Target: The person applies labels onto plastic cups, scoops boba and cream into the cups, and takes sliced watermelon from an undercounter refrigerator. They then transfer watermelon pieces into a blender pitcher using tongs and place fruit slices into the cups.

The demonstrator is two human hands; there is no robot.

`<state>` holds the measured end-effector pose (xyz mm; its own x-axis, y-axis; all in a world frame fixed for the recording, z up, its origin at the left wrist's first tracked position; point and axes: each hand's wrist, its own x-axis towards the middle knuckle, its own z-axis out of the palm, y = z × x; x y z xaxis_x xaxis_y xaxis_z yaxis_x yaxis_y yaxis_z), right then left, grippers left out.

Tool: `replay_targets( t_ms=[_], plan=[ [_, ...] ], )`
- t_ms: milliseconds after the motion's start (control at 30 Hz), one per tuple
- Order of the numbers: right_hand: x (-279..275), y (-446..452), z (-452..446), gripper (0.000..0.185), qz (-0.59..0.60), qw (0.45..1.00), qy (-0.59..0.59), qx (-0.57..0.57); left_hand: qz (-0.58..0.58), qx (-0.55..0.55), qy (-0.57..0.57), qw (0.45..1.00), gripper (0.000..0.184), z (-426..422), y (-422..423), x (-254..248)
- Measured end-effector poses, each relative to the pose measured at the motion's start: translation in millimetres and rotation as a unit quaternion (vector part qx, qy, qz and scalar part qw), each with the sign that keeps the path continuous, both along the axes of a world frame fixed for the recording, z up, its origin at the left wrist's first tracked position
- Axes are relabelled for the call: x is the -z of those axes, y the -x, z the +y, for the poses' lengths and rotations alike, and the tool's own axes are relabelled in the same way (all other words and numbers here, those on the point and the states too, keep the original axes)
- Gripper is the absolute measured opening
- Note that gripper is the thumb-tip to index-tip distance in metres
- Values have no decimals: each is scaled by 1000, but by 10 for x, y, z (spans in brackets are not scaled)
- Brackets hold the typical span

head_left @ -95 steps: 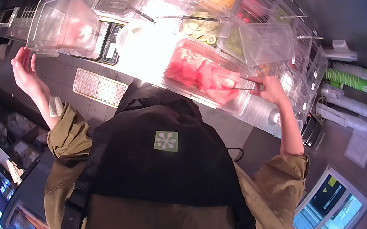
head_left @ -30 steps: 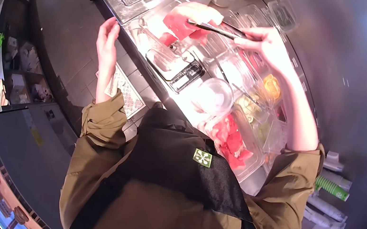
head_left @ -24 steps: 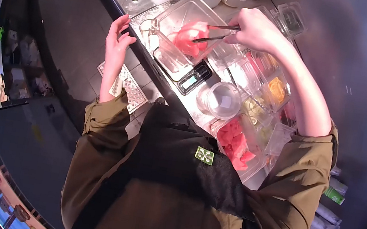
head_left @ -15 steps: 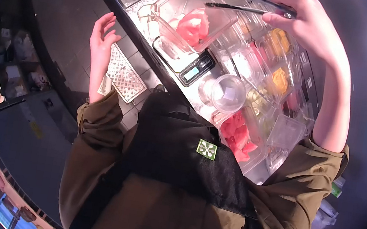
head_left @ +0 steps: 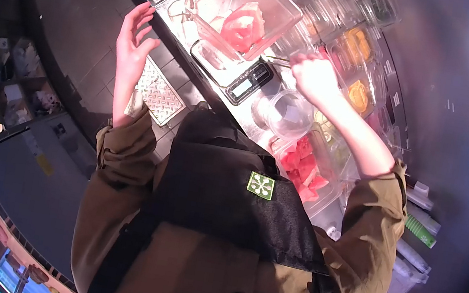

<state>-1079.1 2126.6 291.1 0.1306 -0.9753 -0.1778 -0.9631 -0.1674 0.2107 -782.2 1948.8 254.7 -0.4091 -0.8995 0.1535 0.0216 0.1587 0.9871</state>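
While the right hand [head_left: 317,78] has its fingers clenched on the tongs [head_left: 279,60], the left hand [head_left: 135,39] is released, fingers loosely curled. Pink chunks [head_left: 244,27] lie in the clear pitcher [head_left: 277,7] on 1 scale [head_left: 249,82]. Between that scale and the tray [head_left: 324,200] of red pieces [head_left: 304,173] stands 1 round tub [head_left: 289,115] (also clear); 2 yellow portions [head_left: 357,46] sit beyond.

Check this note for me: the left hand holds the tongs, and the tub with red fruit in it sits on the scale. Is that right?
Not quite: the head view shows the tongs in the right hand, while the left hand is empty. The tub with red fruit in it does sit on the scale.
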Motion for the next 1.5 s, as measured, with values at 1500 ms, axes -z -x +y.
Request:
replay_targets(
  t_ms=[1500],
  plan=[
    [378, 232, -432, 15, -8, 999, -9, -48, 3, -29, 20, 999, 66, 150, 66, -40]
  ],
)
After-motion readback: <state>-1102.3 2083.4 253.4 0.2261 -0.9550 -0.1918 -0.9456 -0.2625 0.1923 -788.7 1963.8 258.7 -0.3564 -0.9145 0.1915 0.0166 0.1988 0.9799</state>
